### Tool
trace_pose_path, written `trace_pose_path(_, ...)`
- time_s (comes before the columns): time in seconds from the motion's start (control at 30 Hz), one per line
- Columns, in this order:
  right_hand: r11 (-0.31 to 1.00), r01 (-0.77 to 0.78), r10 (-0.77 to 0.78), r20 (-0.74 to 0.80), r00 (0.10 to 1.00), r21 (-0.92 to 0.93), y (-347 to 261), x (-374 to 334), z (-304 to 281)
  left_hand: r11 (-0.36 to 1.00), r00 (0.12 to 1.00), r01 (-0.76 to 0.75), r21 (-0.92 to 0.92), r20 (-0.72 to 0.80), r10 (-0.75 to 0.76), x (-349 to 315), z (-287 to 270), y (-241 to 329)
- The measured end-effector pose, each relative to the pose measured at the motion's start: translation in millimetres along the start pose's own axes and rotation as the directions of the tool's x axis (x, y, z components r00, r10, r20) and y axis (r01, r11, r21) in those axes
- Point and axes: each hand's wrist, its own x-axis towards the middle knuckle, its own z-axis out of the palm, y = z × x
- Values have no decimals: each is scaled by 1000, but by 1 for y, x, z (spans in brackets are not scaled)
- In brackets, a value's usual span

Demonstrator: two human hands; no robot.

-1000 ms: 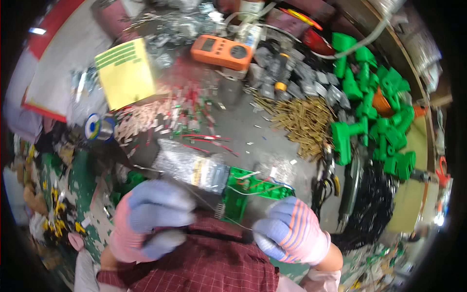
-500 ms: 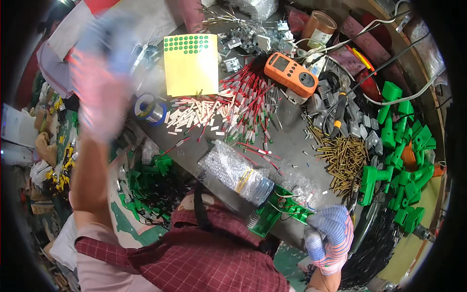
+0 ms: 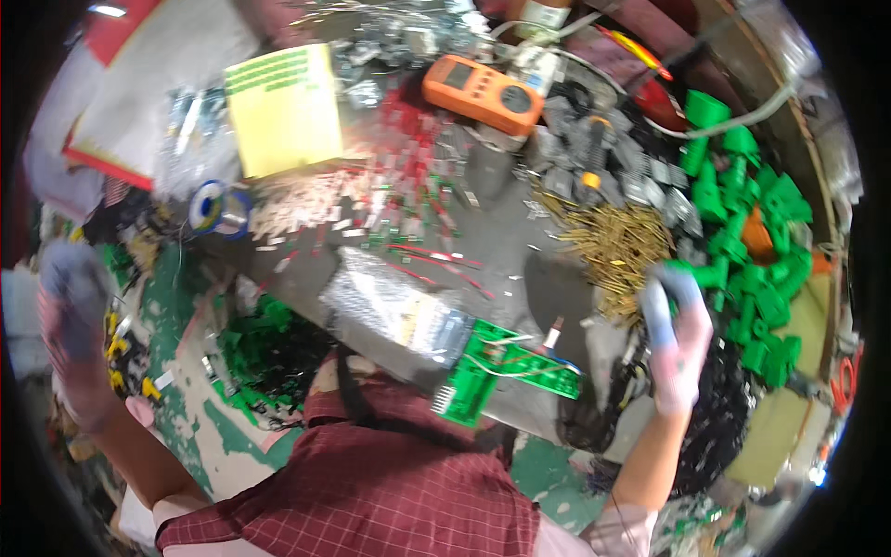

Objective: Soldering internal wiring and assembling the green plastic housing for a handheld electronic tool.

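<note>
Striped knit gloves cover both hands, and motion smears them. My left hand is raised at the far left, away from the bench, over the floor side; its fingers are too blurred to read. Beside the heap of brass-coloured screws and the green plastic housings is my right hand; whether it grips anything is unclear. An open green housing half with thin wires inside lies at the bench's near edge, apart from both hands. Against it rests a bubble-wrapped pack.
An orange meter sits at the back beside grey metal parts. Red-wired pieces, white sleeves, a yellow sticker sheet and a solder spool cover the far left. Black cables hang at right.
My left hand has swung down and outward to the left from above the bench. My right hand has left the green housing and moved up to the screw heap. The view has shifted.
</note>
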Motion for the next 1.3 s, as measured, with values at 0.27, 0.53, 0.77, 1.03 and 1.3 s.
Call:
trace_pose_path(0.27, 622, 311, -356, 94, 930, -719, 23, 114, 54, 812, 575, 0, -584, 664, 477, -34, 300, 146)
trace_pose_path(0.53, 884, 361, -315, -192, 929, 295, 12, 80, 44, 947, 884, -307, -92, 340, 320, -18, 299, 92)
trace_pose_path(0.77, 864, 304, 4, -610, 792, 402, 11, -69, -15, 932, 890, -322, -166, 283, 358, -38, 303, 98)
trace_pose_path(1.03, 783, 330, 12, -544, 839, 527, 6, -96, -9, 822, 788, -560, -102, 242, 566, -51, 321, 104)
trace_pose_path(1.3, 875, 288, -72, -483, 872, 390, 4, -95, -5, 793, 774, -609, -3, 217, 595, -55, 326, 99)
